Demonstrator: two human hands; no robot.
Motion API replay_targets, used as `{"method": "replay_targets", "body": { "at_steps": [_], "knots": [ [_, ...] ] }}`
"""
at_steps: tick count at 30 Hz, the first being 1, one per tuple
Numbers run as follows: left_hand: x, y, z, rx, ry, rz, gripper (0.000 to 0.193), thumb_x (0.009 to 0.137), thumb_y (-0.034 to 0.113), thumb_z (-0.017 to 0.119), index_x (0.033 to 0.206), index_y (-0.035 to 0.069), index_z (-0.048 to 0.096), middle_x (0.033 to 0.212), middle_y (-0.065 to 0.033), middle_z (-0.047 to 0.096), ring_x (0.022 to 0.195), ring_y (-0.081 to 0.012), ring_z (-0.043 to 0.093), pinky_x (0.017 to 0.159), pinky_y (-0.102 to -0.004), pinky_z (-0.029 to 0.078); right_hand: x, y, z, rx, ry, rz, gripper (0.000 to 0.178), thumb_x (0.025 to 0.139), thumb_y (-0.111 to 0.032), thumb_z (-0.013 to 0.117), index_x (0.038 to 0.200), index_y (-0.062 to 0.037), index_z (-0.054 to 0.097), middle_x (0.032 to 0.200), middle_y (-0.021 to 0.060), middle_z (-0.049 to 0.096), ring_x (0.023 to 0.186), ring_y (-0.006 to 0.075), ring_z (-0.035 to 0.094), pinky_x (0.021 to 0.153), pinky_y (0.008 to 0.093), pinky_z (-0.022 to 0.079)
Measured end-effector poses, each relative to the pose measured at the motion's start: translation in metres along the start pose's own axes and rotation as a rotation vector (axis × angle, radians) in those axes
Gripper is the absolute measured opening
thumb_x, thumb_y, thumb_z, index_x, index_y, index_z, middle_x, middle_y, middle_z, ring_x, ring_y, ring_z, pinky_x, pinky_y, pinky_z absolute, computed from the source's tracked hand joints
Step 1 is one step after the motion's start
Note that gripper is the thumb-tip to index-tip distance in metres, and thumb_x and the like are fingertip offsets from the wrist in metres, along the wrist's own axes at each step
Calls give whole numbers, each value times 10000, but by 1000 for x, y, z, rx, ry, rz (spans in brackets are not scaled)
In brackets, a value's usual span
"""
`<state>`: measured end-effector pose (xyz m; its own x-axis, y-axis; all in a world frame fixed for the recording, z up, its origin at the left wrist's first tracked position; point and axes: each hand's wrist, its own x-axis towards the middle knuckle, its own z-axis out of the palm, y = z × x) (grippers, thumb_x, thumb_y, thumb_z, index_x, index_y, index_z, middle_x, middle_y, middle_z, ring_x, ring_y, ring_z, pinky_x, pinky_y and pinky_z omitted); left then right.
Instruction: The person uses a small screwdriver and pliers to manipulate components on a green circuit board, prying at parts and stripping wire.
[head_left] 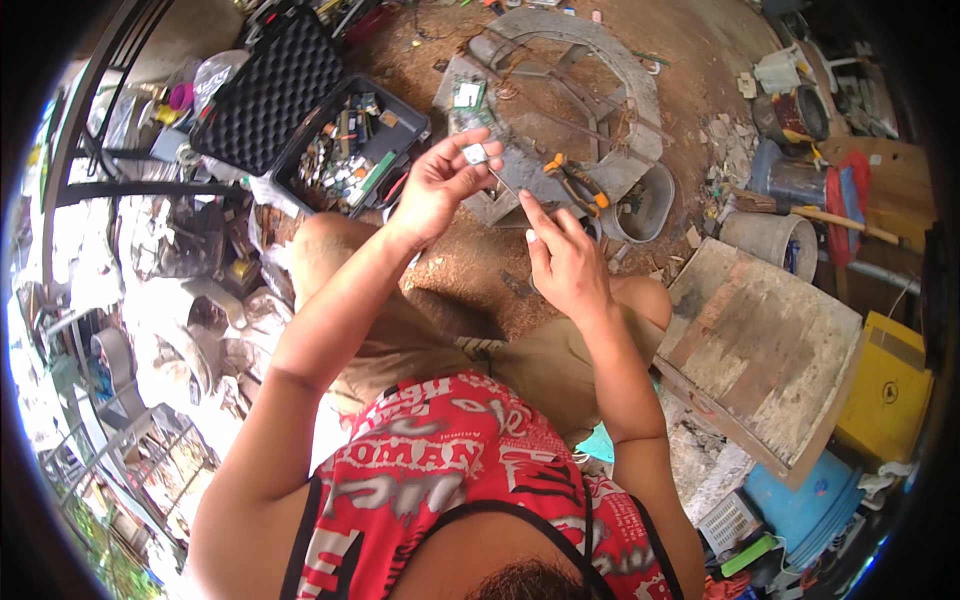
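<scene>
My left hand (447,185) is raised in front of me and pinches a small silvery-white square piece (475,154) between its fingers. A thin dark strip (503,181) slants from beside that piece toward my right hand (568,255). My right index finger is stretched out, its tip at or very near the strip's lower end; the thumb stands apart from it. Beneath the hands is a grey metal slab (530,178), bearing a green circuit board (469,95) with a white patch and orange-and-black pliers (577,186).
An open black case (395,103) with foam in its lid holds several circuit boards at the left. A ring-shaped metal frame (640,90) adjoins the slab. A grey oval tub (652,205) is beside it. A worn wooden board (760,345) and yellow case (885,390) lie right.
</scene>
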<state>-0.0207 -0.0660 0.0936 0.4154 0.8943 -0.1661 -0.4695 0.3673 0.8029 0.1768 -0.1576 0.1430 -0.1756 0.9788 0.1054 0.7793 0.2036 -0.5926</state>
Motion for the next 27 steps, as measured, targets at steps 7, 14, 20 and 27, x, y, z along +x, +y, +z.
{"method": "replay_targets", "body": {
  "at_steps": [7, 14, 20, 27],
  "knots": [
    [-45, -5, 21, -16, -27, 3, 440, 963, -28, 519, 1389, 33, 426, 1239, -68, 618, 1108, -162, 615, 960, -297, 499, -52, -37, -9, -108, 35, 36, 544, 871, -100, 604, 1393, -231, 521, 831, 106, 556, 680, 328, 621, 603, 439, 523],
    [-101, -10, 42, -62, 61, 48, 417, 982, 10, 511, 1388, 40, 424, 1183, -74, 641, 1073, -146, 621, 935, -285, 502, -90, -61, -18, -281, 48, -46, 510, 888, -138, 610, 1377, -267, 545, 789, 88, 525, 632, 322, 587, 587, 445, 506],
    [-118, -20, 36, 73, 45, 10, 396, 973, -14, 494, 1364, 32, 449, 1154, -95, 652, 1035, -141, 629, 924, -285, 516, -100, -80, -33, -297, -97, 21, 468, 896, -160, 586, 1358, -233, 560, 828, 124, 569, 696, 360, 616, 634, 484, 508],
    [-123, -24, 42, 106, 64, 30, 398, 954, -51, 444, 1345, 14, 479, 1127, -87, 653, 1011, -140, 636, 932, -283, 528, -93, -118, -66, -449, -240, 56, 449, 872, -133, 563, 1318, -181, 586, 851, 155, 601, 721, 384, 647, 669, 496, 527]
  ]
}}
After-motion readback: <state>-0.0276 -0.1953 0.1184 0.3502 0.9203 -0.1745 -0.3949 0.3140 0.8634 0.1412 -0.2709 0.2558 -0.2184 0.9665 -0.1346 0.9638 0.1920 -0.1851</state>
